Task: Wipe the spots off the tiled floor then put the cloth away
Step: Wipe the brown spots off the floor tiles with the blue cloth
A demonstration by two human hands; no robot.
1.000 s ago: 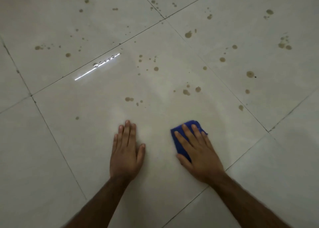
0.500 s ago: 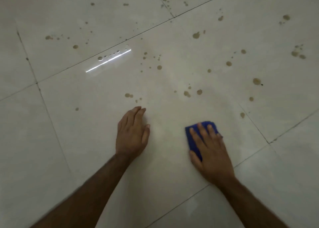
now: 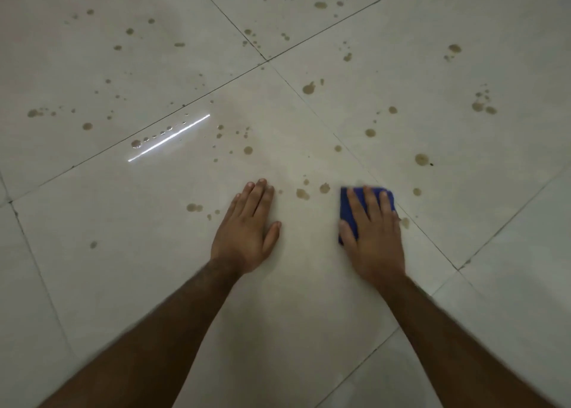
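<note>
Currently right hand point(image 3: 372, 234) presses blue cloth point(image 3: 347, 214) flat, fingers straight; nearest spots point(image 3: 302, 193) lie just left of cloth; left hand point(image 3: 247, 231) flat on floor.

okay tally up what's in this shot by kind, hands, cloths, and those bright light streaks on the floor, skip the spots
Hands: 2, left hand flat on the tiled floor, right hand pressing the cloth
Blue cloths: 1
Light streaks: 1
Total: 4
</note>
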